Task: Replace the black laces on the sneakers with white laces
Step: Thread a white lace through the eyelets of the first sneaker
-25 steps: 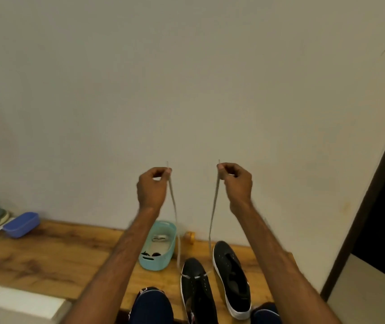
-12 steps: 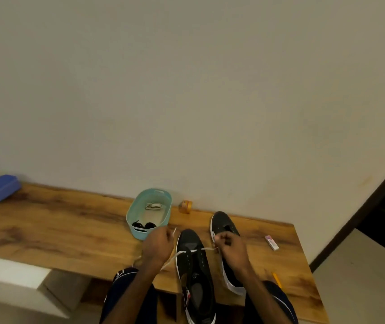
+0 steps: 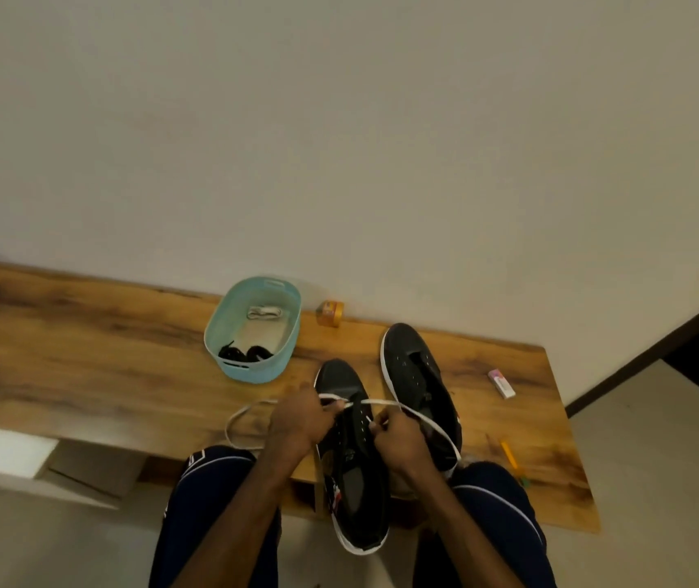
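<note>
Your left hand [image 3: 301, 422] and right hand [image 3: 398, 439] each pinch one run of the white lace [image 3: 381, 402], threaded across the near sneaker [image 3: 356, 494] overhanging the table [image 3: 84, 375]. Uneven pulls would likely leave unequal ends, or drag the sneaker off.

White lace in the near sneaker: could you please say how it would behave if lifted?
Probably floppy: the white lace curves in loose loops past the left hand and right hand. Likely light: fingertip pinches hold it.
</note>
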Demonstrator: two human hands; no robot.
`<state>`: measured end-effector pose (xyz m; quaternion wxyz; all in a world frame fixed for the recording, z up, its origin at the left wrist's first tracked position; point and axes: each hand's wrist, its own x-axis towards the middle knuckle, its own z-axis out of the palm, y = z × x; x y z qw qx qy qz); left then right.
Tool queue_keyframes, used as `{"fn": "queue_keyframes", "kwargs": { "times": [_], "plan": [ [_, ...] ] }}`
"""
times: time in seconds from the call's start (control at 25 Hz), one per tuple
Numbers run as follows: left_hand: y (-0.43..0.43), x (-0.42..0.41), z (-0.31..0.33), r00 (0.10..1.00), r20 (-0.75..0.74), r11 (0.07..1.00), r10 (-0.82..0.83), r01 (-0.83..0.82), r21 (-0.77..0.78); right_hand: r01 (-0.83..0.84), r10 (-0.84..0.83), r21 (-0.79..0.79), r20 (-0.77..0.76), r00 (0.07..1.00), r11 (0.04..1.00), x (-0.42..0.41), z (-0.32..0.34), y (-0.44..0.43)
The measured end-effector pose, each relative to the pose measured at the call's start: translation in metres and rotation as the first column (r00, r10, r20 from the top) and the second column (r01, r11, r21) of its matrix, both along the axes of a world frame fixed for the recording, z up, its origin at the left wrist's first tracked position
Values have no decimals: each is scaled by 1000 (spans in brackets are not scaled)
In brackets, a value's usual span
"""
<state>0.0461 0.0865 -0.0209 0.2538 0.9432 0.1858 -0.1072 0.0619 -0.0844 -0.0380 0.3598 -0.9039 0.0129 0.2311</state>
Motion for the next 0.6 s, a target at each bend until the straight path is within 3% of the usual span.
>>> {"fn": "queue_keyframes", "kwargs": {
  "times": [0.12, 0.32, 0.44, 0.52, 0.6],
  "plan": [
    [-9, -9, -5, 996, -85, 991, -26, 15, -134, 2, -2, 36, 0, 1000, 999, -4, -2, 6],
    [2, -10, 5, 991, -18, 975, 132, -133, -178, -13, 20, 158, -44, 999, 987, -16, 3, 11],
    [8, -16, 1, 972, 38, 946, 231, -215, -241, -71, 81, 151, -60, 995, 986, -15, 12, 6],
    [11, -19, 0, 957, 67, 932, 281, -256, -255, -54, 117, 323, -181, 976, 945, -8, 23, -1],
    [12, -18, 1, 947, 77, 921, 311, -281, -270, 82, 82, 548, -267, 960, 832, 2, 36, -11]
  ]
}}
